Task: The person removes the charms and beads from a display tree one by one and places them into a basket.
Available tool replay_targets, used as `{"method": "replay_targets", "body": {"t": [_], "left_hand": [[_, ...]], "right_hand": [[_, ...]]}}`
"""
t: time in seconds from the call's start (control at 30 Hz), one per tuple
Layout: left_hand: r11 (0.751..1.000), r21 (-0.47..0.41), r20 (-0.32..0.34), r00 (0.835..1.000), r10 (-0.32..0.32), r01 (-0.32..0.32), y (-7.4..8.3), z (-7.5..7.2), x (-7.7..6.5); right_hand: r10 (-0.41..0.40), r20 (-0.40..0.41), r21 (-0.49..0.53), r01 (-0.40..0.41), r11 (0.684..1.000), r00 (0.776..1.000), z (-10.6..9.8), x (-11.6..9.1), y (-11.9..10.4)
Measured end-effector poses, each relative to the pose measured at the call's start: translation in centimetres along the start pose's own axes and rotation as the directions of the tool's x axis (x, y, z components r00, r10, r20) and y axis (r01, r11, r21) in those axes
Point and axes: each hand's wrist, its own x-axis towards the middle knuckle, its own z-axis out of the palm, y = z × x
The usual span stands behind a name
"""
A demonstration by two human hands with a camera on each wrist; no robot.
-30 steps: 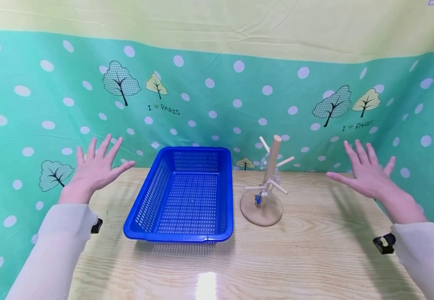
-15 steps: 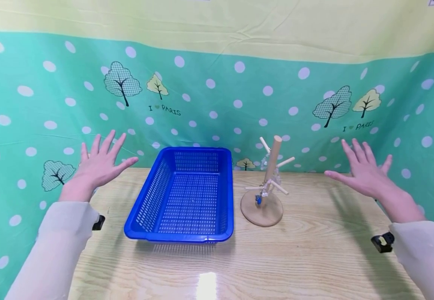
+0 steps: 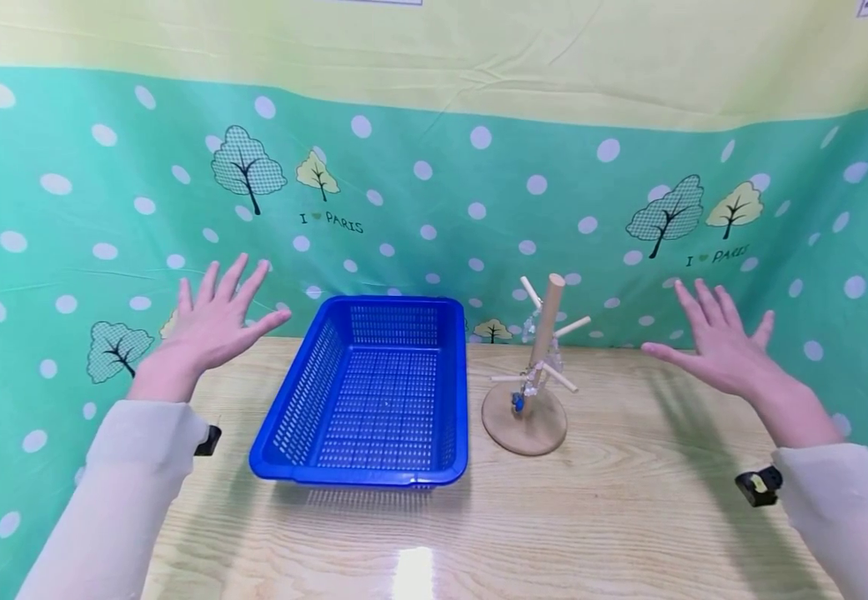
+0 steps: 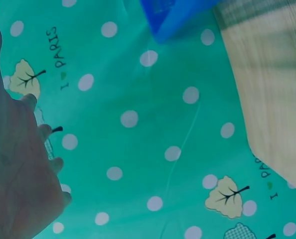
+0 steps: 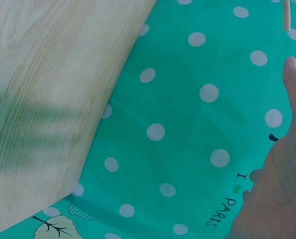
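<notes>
My left hand (image 3: 212,325) is held in the air with its fingers spread, left of a blue plastic basket (image 3: 358,477) with perforated walls. Over the right side of the table hovers my right hand (image 3: 726,350), fingers also spread and nothing in it. Between the basket and that hand stands a wooden peg stand (image 3: 546,325) on a round base. Clear beaded bracelets (image 3: 529,385) hang on its pegs, and a small blue charm (image 3: 518,402) dangles low near the base. In the left wrist view a corner of the basket (image 4: 165,20) shows at the top.
The light wood table (image 3: 591,517) carries the basket and stand. A green dotted curtain (image 3: 418,208) printed with trees closes off the back and both sides. Each sleeve cuff has a small black device (image 3: 760,485) at the wrist.
My left hand has drifted right and slightly up, nearer the basket. The right hand has shifted a little to the left. Basket and peg stand keep their places.
</notes>
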Motion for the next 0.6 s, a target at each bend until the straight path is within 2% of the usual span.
{"method": "replay_targets", "body": {"t": [0.33, 0.6], "left_hand": [[1.0, -0.004, 0.017, 1.0, 0.024, -0.024, 2.3, -0.6, -0.1], [0.998, 0.009, 0.003, 0.998, 0.064, -0.064, 4.0, -0.5, 0.1]], "right_hand": [[-0.028, -0.011, 0.035, 0.029, 0.999, 1.0, 0.2, 0.3, -1.0], [-0.069, -0.032, 0.071, 0.071, 0.995, 0.997, 0.3, 0.6, -2.4]]}}
